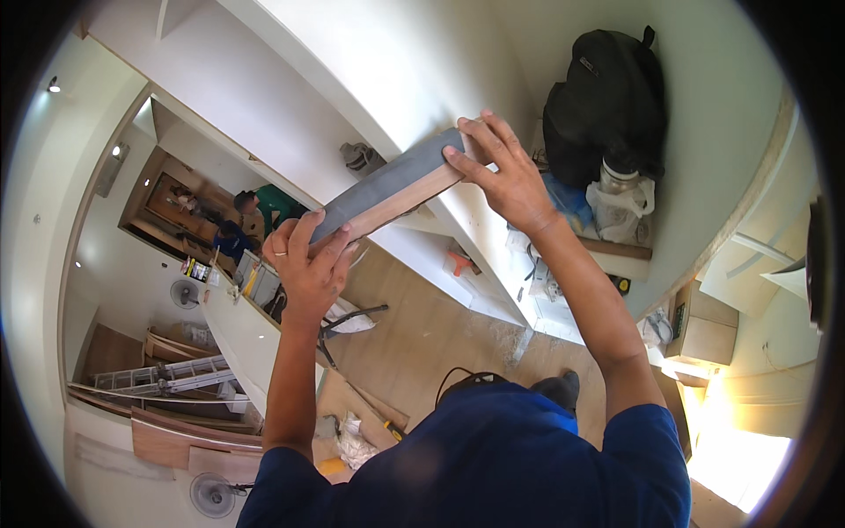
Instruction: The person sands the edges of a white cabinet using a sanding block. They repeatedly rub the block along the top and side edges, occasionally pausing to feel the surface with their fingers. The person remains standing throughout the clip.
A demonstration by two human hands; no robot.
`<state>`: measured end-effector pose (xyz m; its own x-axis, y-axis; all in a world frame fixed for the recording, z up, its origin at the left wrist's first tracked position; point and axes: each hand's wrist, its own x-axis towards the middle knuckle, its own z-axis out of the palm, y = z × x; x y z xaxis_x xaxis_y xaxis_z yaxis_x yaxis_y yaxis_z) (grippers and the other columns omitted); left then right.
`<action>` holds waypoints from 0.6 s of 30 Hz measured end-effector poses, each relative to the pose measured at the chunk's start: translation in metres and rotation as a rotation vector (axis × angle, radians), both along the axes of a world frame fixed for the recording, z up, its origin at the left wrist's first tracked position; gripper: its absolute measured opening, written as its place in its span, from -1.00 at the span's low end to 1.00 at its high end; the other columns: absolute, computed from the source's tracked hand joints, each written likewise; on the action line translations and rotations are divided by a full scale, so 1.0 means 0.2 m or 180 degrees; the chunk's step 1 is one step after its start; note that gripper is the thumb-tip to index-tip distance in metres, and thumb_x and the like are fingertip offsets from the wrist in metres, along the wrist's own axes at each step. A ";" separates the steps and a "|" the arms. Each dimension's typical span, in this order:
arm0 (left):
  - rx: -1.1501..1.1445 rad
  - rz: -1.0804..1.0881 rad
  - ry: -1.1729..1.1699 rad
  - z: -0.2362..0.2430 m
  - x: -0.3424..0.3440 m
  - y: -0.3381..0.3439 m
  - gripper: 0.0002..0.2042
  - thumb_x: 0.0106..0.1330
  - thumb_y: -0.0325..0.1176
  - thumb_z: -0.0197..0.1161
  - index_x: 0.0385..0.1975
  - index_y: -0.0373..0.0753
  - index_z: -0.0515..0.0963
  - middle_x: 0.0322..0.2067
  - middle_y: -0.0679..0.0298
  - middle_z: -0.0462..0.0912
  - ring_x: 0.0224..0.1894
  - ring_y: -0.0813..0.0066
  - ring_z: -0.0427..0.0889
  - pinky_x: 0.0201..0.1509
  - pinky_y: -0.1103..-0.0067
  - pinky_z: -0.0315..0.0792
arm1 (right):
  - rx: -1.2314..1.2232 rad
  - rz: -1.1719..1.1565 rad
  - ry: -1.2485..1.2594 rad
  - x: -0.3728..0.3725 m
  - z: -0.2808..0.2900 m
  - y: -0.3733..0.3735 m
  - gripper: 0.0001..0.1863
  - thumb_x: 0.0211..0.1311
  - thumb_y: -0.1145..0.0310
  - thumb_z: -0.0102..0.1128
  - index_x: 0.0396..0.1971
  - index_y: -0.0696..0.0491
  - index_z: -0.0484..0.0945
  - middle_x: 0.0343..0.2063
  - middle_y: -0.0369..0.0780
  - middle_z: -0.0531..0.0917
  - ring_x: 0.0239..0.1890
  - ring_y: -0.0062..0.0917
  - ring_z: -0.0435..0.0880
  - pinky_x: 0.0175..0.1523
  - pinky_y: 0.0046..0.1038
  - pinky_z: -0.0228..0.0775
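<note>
1. Grey-faced board strip (392,187) with a pale wood edge, held up slantwise in front of the white cabinet panel (414,62).
2. Left hand (308,260) clasped round its lower end, ring on one finger.
3. Right hand (506,172) gripping the upper end, fingertips pressed on the grey face.
4. Behind: black backpack (607,101), clear plastic bottle (618,180).
5. Farther off: aluminium ladder (163,377), cardboard box (704,330), wooden floor (422,334).

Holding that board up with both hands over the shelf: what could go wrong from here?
1. The board is gripped only at its ends, by the left hand and right hand; a slip could drop it to the floor.
2. The backpack, bottle and bags crowd the ledge beside the right hand; a swing could knock them.
3. A cable and scraps lie on the floor, a likely trip hazard.
</note>
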<state>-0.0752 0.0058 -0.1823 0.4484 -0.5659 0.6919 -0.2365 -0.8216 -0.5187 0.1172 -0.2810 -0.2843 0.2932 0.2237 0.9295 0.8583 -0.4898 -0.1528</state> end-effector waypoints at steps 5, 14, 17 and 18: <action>0.0177 0.0042 -0.0219 0.36 0.31 -0.27 -0.55 0.09 -0.24 0.63 0.05 0.15 0.75 0.24 0.25 0.56 0.16 0.07 0.50 0.26 0.14 0.24 | 0.0540 0.0230 -0.0430 0.41 0.31 -0.23 -0.06 0.13 0.73 0.37 0.43 -0.53 0.54 0.42 -0.16 0.54 0.50 0.00 0.42 0.48 -0.14 0.48; -0.0114 -0.0018 0.0089 0.03 -0.01 -0.05 -0.60 0.06 -0.22 0.64 -0.04 0.13 0.78 0.21 0.26 0.57 0.16 0.09 0.51 0.26 0.14 0.25 | 0.0010 -0.0085 0.0106 -0.07 0.02 -0.07 -0.32 0.24 0.58 0.39 0.27 -0.47 0.66 0.39 -0.17 0.57 0.50 0.01 0.42 0.44 -0.09 0.55; 0.0132 0.0237 0.0170 0.06 0.00 -0.04 -0.57 0.13 -0.24 0.63 0.05 0.09 0.75 0.25 0.15 0.54 0.22 -0.01 0.51 0.27 0.14 0.30 | 0.0146 0.0135 0.0141 -0.01 0.03 -0.02 -0.23 0.23 0.68 0.25 0.31 -0.49 0.61 0.42 -0.24 0.52 0.53 -0.03 0.39 0.43 -0.12 0.55; 0.0162 0.0203 0.0098 0.11 0.02 -0.04 -0.57 0.13 -0.24 0.62 0.05 0.08 0.75 0.25 0.15 0.55 0.21 0.00 0.52 0.27 0.13 0.29 | 0.0197 0.0208 0.0087 0.03 0.07 -0.03 -0.19 0.22 0.73 0.18 0.34 -0.48 0.59 0.44 -0.27 0.50 0.55 -0.06 0.37 0.43 -0.14 0.54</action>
